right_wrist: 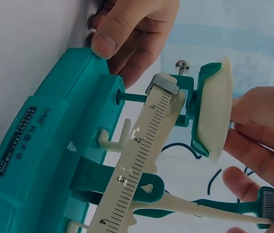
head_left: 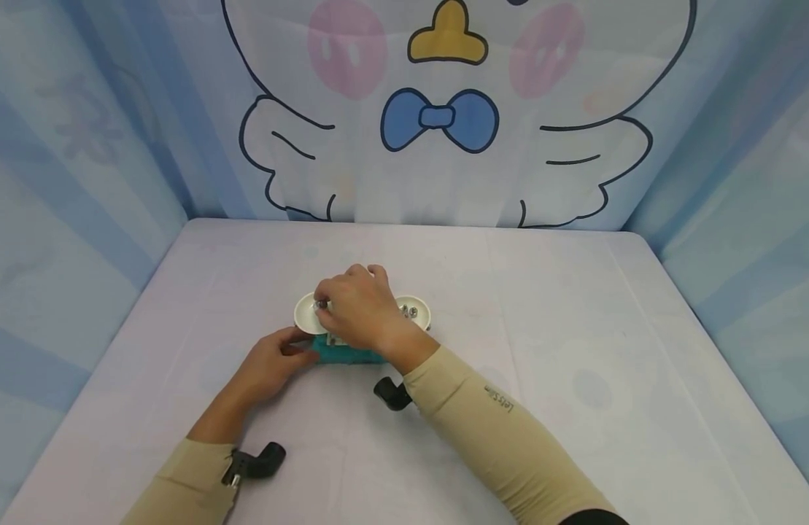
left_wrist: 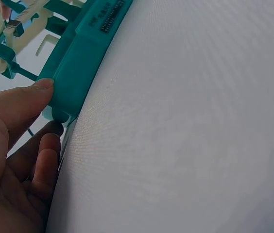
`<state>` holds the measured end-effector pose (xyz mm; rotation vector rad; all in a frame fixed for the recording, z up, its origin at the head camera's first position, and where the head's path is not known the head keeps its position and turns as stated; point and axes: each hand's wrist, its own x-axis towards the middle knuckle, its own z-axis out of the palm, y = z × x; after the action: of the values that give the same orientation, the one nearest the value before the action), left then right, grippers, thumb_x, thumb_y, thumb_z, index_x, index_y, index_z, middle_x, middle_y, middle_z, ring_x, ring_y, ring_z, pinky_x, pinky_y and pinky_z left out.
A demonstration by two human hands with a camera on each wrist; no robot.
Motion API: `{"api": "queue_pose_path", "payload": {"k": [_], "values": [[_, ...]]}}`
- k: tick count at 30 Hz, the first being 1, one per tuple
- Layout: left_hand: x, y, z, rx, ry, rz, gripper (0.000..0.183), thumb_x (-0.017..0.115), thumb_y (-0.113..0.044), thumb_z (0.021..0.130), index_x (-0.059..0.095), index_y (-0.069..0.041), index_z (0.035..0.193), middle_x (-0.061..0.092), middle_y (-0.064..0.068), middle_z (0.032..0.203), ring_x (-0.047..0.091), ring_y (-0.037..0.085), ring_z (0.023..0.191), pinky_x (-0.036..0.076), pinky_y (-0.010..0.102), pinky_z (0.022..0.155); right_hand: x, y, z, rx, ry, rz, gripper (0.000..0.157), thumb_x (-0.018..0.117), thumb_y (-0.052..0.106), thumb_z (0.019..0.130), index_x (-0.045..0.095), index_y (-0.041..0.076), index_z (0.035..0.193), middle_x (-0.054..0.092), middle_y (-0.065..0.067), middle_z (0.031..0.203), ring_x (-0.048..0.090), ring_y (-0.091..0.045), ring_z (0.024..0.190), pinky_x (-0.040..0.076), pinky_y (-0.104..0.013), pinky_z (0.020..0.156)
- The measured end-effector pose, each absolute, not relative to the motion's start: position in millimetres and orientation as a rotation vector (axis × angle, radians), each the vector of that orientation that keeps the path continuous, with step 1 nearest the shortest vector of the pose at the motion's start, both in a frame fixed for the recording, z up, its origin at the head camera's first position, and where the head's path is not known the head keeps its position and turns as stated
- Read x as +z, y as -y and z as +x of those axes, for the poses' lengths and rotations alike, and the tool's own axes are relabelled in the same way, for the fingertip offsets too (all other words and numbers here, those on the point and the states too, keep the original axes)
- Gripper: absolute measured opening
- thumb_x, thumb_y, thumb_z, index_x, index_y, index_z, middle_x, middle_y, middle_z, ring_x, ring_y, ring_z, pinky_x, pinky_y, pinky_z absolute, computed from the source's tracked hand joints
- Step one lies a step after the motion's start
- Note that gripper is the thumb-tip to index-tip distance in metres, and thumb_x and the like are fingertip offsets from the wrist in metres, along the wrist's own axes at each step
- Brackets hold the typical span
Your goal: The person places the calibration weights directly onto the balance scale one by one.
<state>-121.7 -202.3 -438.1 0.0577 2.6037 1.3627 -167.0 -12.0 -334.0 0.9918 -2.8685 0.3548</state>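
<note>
A teal student tray balance (right_wrist: 54,111) with a cream ruled beam (right_wrist: 144,141) stands on the table. At its left end my left hand (head_left: 269,368) grips the base, thumb (left_wrist: 43,83) on the teal housing and fingers curled beside its lower edge. Over the left pan (head_left: 305,315) my right hand (head_left: 360,306) pinches a small shiny metal piece (head_left: 322,303) between thumb and fingertips. In the right wrist view the tilted pan (right_wrist: 219,111) hides those fingertips. Several small metal pieces (head_left: 411,312) lie in the right pan (head_left: 422,306), partly behind my right hand.
A white cloth covers the table (head_left: 575,408), which meets a printed curtain (head_left: 437,182) at the back. Black wrist cameras stick out from the left sleeve (head_left: 187,481) and right sleeve (head_left: 489,423). A metal slider (right_wrist: 162,86) sits at the beam's end.
</note>
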Motion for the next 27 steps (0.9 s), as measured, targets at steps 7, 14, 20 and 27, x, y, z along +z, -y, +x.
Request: {"api": "queue_pose_path", "payload": {"k": [7, 14, 20, 27], "values": [[-438.4, 202.5, -123.2, 1.355, -2.614, 0.058, 0.051, 0.069, -0.028, 0.095, 0.057, -0.001, 0.137, 0.067, 0.017, 0.118, 0.065, 0.029, 0.101, 0.049, 0.049, 0.089, -332.7, 11.0, -168.1, 0.354, 2.871, 0.995, 0.025, 0.062, 0.032, 0.099, 0.073, 0.024, 0.119, 0.071, 0.009, 0.113, 0.058, -0.016, 0.106, 0.038, -0.048, 0.100], [-438.8, 201.7, -123.2, 1.349, -2.619, 0.054, 0.050, 0.070, -0.028, 0.095, 0.058, -0.001, 0.136, 0.068, 0.017, 0.117, 0.065, 0.029, 0.101, 0.048, 0.050, 0.090, -329.8, 7.0, -167.4, 0.396, 2.867, 1.017, 0.026, 0.063, 0.032, 0.099, 0.072, 0.021, 0.120, 0.071, 0.008, 0.115, 0.059, -0.017, 0.105, 0.040, -0.044, 0.098], [-437.5, 200.1, -121.5, 1.332, -2.629, 0.034, 0.051, 0.069, -0.029, 0.095, 0.057, -0.002, 0.137, 0.064, 0.018, 0.125, 0.064, 0.031, 0.105, 0.048, 0.052, 0.092, -326.0, -2.8, -167.1, 0.520, 2.827, 1.081, 0.030, 0.067, 0.032, 0.097, 0.071, 0.015, 0.122, 0.070, 0.002, 0.120, 0.060, -0.020, 0.110, 0.043, -0.041, 0.098], [-437.8, 198.8, -120.9, 1.314, -2.627, 0.010, 0.053, 0.069, -0.030, 0.095, 0.056, -0.003, 0.139, 0.060, 0.019, 0.133, 0.062, 0.033, 0.110, 0.047, 0.053, 0.094, -314.4, -25.1, -166.7, 0.694, 2.855, 1.109, 0.038, 0.070, 0.027, 0.095, 0.066, 0.011, 0.129, 0.065, -0.002, 0.129, 0.056, -0.021, 0.120, 0.043, -0.037, 0.103]]}}
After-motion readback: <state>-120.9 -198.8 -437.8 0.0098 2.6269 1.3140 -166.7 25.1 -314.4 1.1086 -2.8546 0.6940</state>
